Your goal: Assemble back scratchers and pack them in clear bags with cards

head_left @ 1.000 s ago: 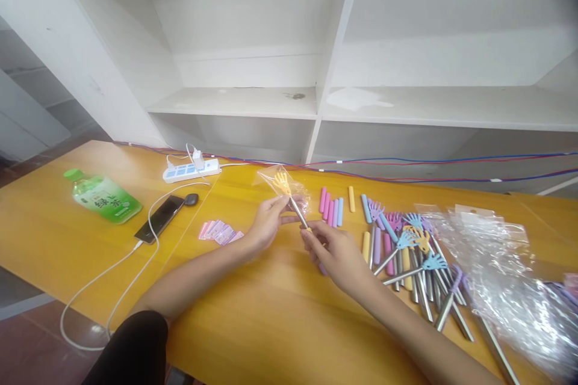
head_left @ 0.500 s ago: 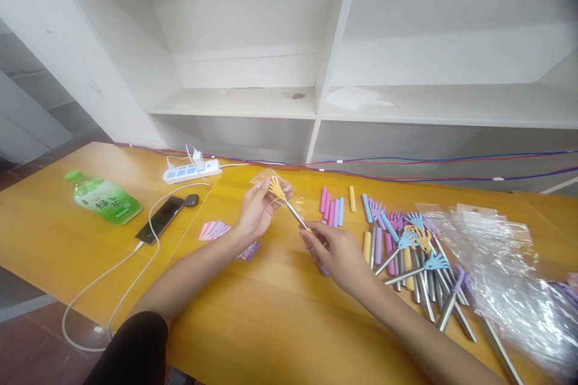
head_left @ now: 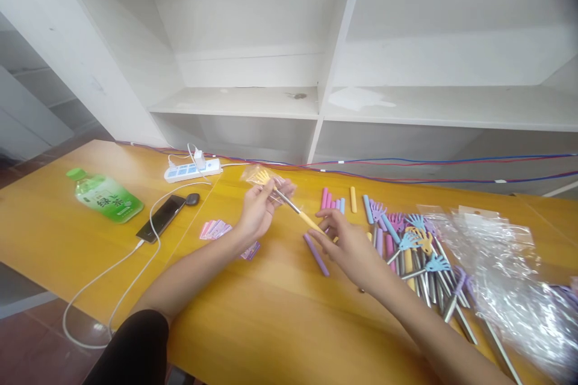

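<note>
My left hand (head_left: 258, 207) pinches a back scratcher with a yellow hand-shaped head, a metal rod and a yellow handle (head_left: 310, 222). The head lies inside a clear plastic bag (head_left: 251, 174), which the same hand also holds. At the lower end of the handle is my right hand (head_left: 345, 243), its thumb and fingers around the tip. A loose purple tube (head_left: 316, 255) lies on the table just below the handle. To the right is a heap of back scratchers (head_left: 424, 258) with blue, yellow, purple and pink heads, mixed with coloured tubes.
Clear plastic bags (head_left: 510, 277) are piled at the right. Coloured tubes (head_left: 353, 199) lie behind my right hand. Small printed cards (head_left: 215, 229) sit left of my left arm. Farther left are a phone (head_left: 161, 218), a green bottle (head_left: 106, 195) and a power strip (head_left: 192, 170).
The back scratcher has moved up and left, its head now farther into the bag. My right hand has shifted from the rod to the handle's end, exposing the yellow handle and the purple tube.
</note>
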Motion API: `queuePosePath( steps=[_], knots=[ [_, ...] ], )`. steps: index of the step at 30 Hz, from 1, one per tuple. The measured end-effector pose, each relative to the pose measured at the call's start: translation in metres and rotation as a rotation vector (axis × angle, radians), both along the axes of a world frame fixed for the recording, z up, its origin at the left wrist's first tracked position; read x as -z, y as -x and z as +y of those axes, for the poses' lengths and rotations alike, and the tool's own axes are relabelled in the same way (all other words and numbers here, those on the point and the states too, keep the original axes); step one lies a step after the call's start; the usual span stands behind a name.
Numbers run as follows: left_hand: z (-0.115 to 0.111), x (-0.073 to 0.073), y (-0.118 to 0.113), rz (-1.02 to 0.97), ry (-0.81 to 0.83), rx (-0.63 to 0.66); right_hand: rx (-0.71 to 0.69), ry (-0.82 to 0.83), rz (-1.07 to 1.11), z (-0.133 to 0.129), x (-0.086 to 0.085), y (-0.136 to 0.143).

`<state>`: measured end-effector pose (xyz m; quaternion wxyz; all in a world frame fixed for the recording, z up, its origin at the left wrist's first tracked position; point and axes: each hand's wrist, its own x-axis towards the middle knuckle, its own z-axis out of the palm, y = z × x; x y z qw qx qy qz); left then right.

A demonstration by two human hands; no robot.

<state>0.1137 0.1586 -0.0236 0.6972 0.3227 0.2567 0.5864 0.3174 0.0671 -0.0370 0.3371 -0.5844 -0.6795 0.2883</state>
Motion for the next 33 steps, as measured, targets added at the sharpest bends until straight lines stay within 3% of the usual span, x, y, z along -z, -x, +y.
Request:
queuePosePath(
  steps=[3,7,12,21,26,33],
  knots=[
    [0.014,-0.009,0.012,-0.024,-0.014,-0.081,0.010,-0.017,0.010,0.000,-0.005,-0.008],
    [0.018,-0.013,0.018,0.007,-0.030,-0.083,0.041,-0.089,-0.018,-0.004,-0.016,-0.012],
    [0.002,-0.006,0.005,0.069,-0.024,0.003,0.100,-0.242,-0.112,-0.008,-0.019,-0.009],
    [-0.037,0.009,-0.017,0.102,0.057,0.209,0.071,-0.477,-0.275,-0.009,-0.005,-0.006],
    [-0.042,0.010,-0.020,0.120,0.047,0.225,0.084,-0.569,-0.374,-0.008,-0.001,-0.007],
    [-0.025,0.000,-0.009,0.154,0.002,0.177,-0.096,-0.604,-0.491,-0.002,-0.016,-0.021]
  ],
)
